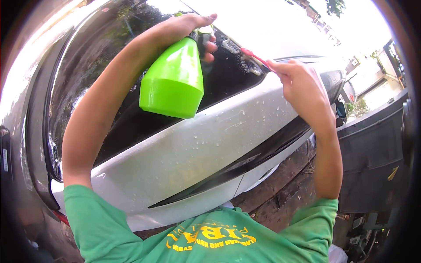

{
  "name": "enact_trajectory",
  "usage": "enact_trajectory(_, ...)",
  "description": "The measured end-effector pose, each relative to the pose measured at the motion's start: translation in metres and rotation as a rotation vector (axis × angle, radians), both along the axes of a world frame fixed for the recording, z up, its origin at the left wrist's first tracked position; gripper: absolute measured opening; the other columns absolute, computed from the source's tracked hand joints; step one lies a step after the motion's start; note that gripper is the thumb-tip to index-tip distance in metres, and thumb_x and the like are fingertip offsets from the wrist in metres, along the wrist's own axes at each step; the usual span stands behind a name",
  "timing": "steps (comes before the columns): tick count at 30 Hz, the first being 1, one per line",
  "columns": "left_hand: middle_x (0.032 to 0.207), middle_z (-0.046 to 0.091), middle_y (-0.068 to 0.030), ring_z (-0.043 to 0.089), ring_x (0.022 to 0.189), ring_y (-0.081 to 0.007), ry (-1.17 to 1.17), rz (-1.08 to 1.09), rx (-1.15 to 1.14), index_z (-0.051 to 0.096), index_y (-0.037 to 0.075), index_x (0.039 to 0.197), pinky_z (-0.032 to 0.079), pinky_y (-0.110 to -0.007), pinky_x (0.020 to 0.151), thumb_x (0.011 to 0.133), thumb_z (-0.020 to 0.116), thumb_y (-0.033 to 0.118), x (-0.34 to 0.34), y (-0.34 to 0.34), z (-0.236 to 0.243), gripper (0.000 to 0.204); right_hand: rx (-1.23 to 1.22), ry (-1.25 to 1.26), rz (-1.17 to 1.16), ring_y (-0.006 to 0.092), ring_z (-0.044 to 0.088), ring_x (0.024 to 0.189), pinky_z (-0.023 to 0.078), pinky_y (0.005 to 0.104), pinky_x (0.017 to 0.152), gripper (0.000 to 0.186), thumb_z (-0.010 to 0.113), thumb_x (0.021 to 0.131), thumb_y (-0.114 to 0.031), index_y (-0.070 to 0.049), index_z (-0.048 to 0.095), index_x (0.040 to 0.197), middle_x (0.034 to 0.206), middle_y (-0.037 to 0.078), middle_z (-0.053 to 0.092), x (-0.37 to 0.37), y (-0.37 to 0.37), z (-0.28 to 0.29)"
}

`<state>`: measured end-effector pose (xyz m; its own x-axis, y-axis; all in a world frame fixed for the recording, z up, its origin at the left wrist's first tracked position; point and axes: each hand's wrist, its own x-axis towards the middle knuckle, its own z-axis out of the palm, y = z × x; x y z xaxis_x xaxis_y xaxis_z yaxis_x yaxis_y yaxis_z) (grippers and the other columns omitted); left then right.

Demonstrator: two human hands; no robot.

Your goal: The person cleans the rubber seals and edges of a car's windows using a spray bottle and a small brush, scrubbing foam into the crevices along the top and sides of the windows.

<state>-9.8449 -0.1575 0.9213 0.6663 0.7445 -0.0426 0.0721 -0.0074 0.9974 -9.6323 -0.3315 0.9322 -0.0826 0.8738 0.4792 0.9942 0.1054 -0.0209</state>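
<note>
**Spray bottle and red tool at a car's rear window**

Left hand [186,26], top centre of frame: closed around the neck of a bright green spray bottle [173,81], fingers curled at the trigger. Bottle hangs tilted, base toward centre frame, nozzle end toward the glass.

Right hand [300,83], upper right of centre: closed on the handle of a slim red tool [254,55]. Far end of tool lies against the dark rear window [109,74], at a patch of whitish suds. What kind of head the tool has cannot be told.

Window runs from upper left toward centre, wet, reflecting trees. Below it, the white car body [197,149], beaded with water drops, slopes to lower left. Green shirt sleeves at the bottom edge. Dark bin [372,153] at right, wet brownish ground [280,193] lower right.
</note>
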Motion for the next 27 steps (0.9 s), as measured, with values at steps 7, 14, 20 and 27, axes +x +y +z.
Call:
enact_trajectory(7,0.080,0.063,-0.0070,0.069,0.070,-0.0186,0.070,-0.022,0.017,0.058,0.000,0.098,0.054,-0.025,0.054,0.090,0.062,0.046,0.016,0.010,0.016,0.047,-0.110,-0.024,-0.088,0.0374,0.065,0.075,0.052,0.0406,0.069,0.015,0.055,0.080,0.004,0.004,0.067,0.089,0.079,0.025,0.063,-0.029,0.067,-0.001)
enact_trajectory(14,0.088,0.059,-0.0086,0.064,0.076,-0.0186,-0.065,0.038,-0.080,0.056,0.000,0.100,0.061,-0.036,0.068,0.090,0.063,0.044,-0.041,0.050,0.008,0.046,0.002,-0.175,0.068,0.0365,0.067,0.076,0.054,0.0422,0.066,0.012,0.055,0.082,0.002,0.005,0.066,0.085,0.081,0.026,0.065,-0.041,0.113,-0.012)
enact_trajectory(20,0.085,0.058,-0.0084,0.063,0.075,-0.0184,-0.226,0.027,-0.084,0.054,-0.001,0.101,0.061,-0.041,0.073,0.091,0.062,0.041,-0.050,0.045,0.010,0.044,-0.025,-0.074,0.036,0.0348,0.066,0.085,0.052,0.0415,0.074,0.021,0.063,0.078,-0.004,-0.001,0.069,0.098,0.091,0.023,0.067,-0.068,0.238,0.014)
enact_trajectory(27,0.085,0.064,-0.0101,0.070,0.076,-0.0256,-0.151,0.111,-0.095,0.057,0.000,0.100,0.056,-0.033,0.064,0.091,0.059,0.044,-0.062,0.063,0.015,0.046,-0.142,-0.107,0.106,0.0388,0.065,0.075,0.051,0.0413,0.069,0.034,0.054,0.077,0.005,-0.002,0.068,0.107,0.085,0.026,0.063,-0.050,0.133,0.015)
